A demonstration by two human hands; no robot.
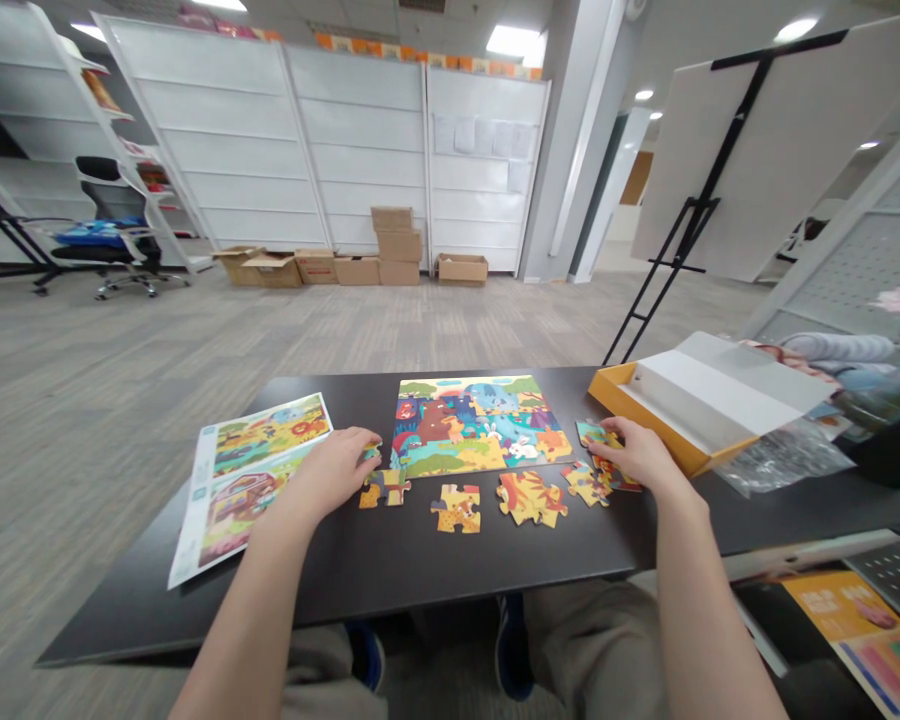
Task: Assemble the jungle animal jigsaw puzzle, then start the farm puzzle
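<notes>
Centrally, the jigsaw puzzle lies flat on the dark tabletop, near its far edge and between the 2 hands, probably so that both sides are within reach. Loose pieces sit along its near side, apparently spread face up so their prints and tabs can be compared: a spotted-animal piece on its own, an orange-striped cluster to its right, and a yellow cluster beyond that.

The left hand rests with bent fingers over a small piece at the puzzle's left, just above a dark-and-yellow group; whether it grips, I cannot tell. The right hand curls over more pieces at the other side, its fingertips on or just above them; its grip is likewise unclear.

An instruction sheet with 2 printed scenes lies at the left, likely kept in sight for reference, while the open yellow box stands aside at the right.

The puzzle looks bright: a brown bear-like figure, blue animals, white rabbits and green-yellow ground.
</notes>
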